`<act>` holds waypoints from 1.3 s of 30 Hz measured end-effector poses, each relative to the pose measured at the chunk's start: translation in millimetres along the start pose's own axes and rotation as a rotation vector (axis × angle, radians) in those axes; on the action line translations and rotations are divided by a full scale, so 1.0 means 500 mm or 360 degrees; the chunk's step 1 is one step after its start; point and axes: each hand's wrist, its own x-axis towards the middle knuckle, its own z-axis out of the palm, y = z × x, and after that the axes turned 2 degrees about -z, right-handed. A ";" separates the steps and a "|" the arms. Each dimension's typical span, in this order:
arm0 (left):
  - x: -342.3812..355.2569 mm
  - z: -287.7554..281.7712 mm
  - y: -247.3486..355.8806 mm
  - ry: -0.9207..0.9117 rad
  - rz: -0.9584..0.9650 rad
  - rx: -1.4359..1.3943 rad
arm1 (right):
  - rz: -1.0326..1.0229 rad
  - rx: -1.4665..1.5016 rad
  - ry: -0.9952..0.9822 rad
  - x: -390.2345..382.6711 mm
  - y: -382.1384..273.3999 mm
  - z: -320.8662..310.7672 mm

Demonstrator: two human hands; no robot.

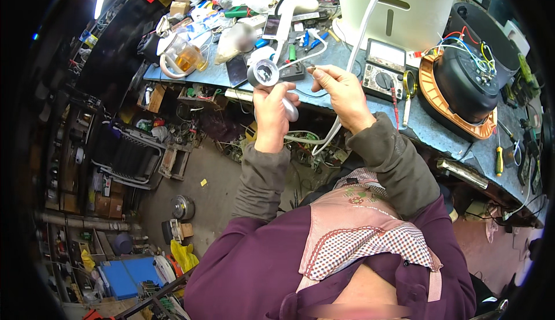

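Note:
My left hand [272, 112] is closed around a grey-white handheld device [265, 73]. The device's round end faces up and shows a dark hollow with parts inside; its rounded handle [291, 111] pokes out beside my fingers. To the right, my right hand [346, 93] is held in a pinch above the bench's front edge. Something tiny shows at its fingertips, too small to name. A white cord [324, 142] hangs in a loop below and between my hands. Just beyond them a dark box-like thing [292, 71] rests on the blue bench top [324, 60].
Right of my hands lie an analog multimeter [384, 81] and a magnifying glass [409, 83]. Behind stands a large white appliance housing [399, 14]. A black appliance base with an orange rim [430, 86] and loose wires sits at right. A glass jug [184, 59] stands left among clutter.

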 end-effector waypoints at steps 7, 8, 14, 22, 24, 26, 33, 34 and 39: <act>-0.007 0.010 -0.003 -0.0106 0.0002 -0.0069 | -0.0168 -0.0274 -0.0062 -0.011 0.023 0.017; -0.008 0.008 -0.005 -0.0127 -0.0016 -0.0098 | -0.0182 -0.0306 -0.0069 -0.014 0.017 0.020; -0.036 0.042 -0.003 -0.0338 0.0093 -0.0265 | -0.0124 -0.0248 -0.0069 -0.019 0.004 0.019; -0.028 0.032 -0.020 -0.0421 0.0222 -0.0117 | -0.0212 -0.0589 -0.0067 -0.016 -0.010 0.011; -0.032 0.039 -0.015 -0.0413 0.0249 -0.0009 | -0.0160 -0.0649 -0.0094 -0.014 -0.017 0.013; -0.035 0.046 -0.016 -0.0422 0.0321 0.0022 | -0.0160 -0.0623 -0.0078 -0.012 -0.014 0.014; -0.026 0.039 -0.037 -0.0403 0.0420 0.0038 | -0.0141 -0.0645 -0.0062 -0.007 -0.014 0.008; -0.025 0.038 -0.037 -0.0385 0.0417 0.0046 | -0.0115 -0.0669 -0.0073 -0.008 -0.014 0.007; -0.024 0.044 -0.039 -0.0371 0.0537 0.0075 | -0.0063 -0.0686 -0.0092 -0.008 -0.016 0.009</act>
